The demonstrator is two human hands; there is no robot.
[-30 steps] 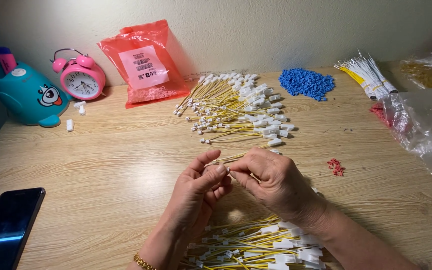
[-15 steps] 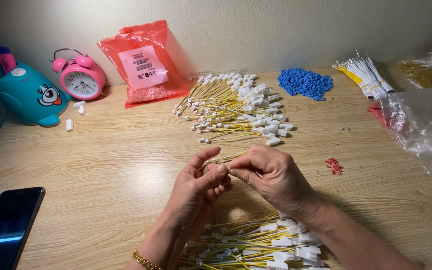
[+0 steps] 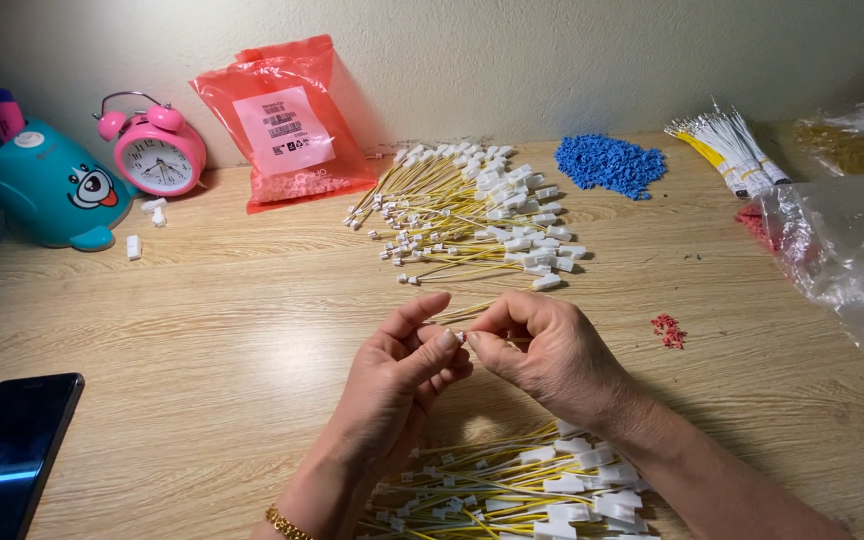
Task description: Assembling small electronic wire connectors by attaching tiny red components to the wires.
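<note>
Thin yellow wire point(image 3: 464, 312), seemingly pinched, both hands point(image 3: 472, 365).

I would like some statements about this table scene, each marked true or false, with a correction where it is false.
1. Both hands, left hand and right hand, meet over a thin yellow wire. True.
2. The pink alarm clock lies flat in the table's middle. False: it stands at the back left, near the wall.
3. A heap of small blue parts lies at the back, right of the far pile of yellow wires. True.
4. The dark phone lies at the right edge. False: it lies at the front left.
5. The red bag leans against the wall. True.
</note>
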